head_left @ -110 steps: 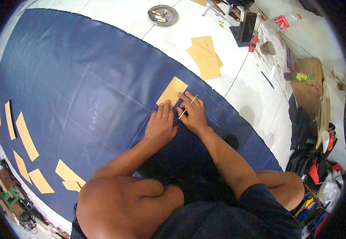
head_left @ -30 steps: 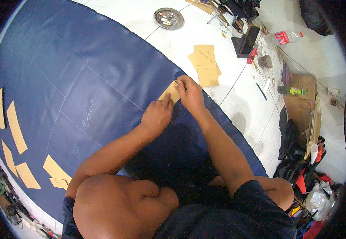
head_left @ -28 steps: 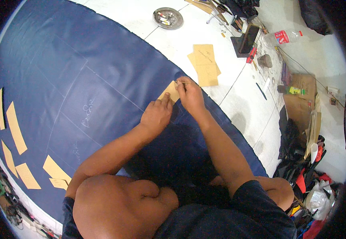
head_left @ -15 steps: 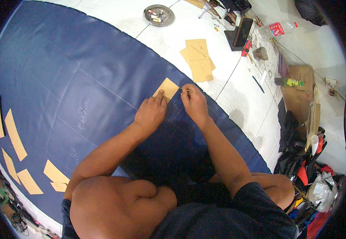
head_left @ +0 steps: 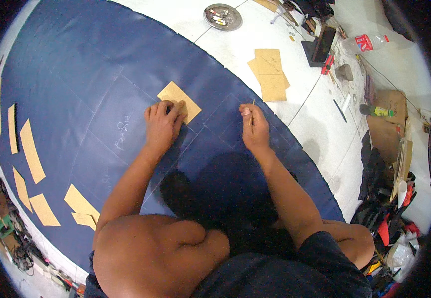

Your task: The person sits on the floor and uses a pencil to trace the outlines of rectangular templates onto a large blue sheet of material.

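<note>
Two bare hands are at work on the blue sheet (head_left: 76,84) spread over the white floor (head_left: 319,124). The left hand (head_left: 161,126) lies flat, fingers (head_left: 168,108) together and stretched, pressing on the lower edge of a tan card template (head_left: 175,97). The template is a small rectangle set at a slant on the sheet, just above the knuckles. The right hand (head_left: 254,129) is pinched shut around a thin stick-like marker (head_left: 251,110), thumb and forefinger closed on it, its tip on the sheet near the curved edge. The hands sit apart, with pale drawn lines crossing the blue between them.

Seven or so tan strips and pieces (head_left: 30,149) lie along the sheet's left edge. Off the sheet, a small stack of cards (head_left: 269,74) rests on the floor, its number hard to count. One round metal dish (head_left: 222,16) holds small items, and one plastic bottle (head_left: 364,43) lies on its side.
</note>
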A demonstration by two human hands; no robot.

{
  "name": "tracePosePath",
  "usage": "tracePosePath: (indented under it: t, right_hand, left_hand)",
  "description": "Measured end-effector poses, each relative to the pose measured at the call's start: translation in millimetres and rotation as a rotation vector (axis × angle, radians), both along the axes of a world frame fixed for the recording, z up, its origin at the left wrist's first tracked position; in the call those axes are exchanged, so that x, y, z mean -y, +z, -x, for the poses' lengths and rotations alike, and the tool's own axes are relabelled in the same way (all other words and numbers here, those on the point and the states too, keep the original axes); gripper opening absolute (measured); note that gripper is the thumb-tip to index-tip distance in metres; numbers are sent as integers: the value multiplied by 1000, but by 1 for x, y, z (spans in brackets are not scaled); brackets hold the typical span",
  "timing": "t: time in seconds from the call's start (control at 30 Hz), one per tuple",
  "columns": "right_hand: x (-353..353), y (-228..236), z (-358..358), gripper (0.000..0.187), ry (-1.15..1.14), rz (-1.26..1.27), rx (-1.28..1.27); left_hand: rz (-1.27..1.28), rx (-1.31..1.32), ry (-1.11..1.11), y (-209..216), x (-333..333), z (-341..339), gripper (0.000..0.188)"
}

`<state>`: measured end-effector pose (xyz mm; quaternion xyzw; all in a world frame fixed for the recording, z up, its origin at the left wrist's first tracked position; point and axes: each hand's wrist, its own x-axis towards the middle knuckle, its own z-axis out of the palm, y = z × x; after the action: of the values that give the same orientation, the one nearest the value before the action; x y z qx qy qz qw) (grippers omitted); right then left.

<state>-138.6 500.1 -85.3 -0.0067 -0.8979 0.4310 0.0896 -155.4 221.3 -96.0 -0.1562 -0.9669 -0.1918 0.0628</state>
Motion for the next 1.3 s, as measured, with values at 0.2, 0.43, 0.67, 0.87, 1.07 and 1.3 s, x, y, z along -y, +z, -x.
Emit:
tracePosePath:
  t: [0.2,0.43,0.67,0.87,1.07,1.3]
  right_hand:
    - [25,-5,-11,14,220,-102,-65]
    - [40,-3,-21,17,307,-193,-41]
    - [59,-6,-23,19,419,-289,-53]
    - [69,-13,-27,22,473,-402,-129]
    - [81,-14,-27,21,515,-441,-176]
    - [58,-19,0,19,344,-495,-87]
  left_hand:
    - [-39,-56,106,-7,-15,-20,41]
    - [-114,-60,88,-10,-16,-22,40]
    - [-135,-48,77,-12,-10,-24,41]
    - [-120,-75,43,-12,-10,-24,47]
    - [-170,-57,27,-13,-5,-23,34]
    - [-298,-145,199,-20,14,-19,30]
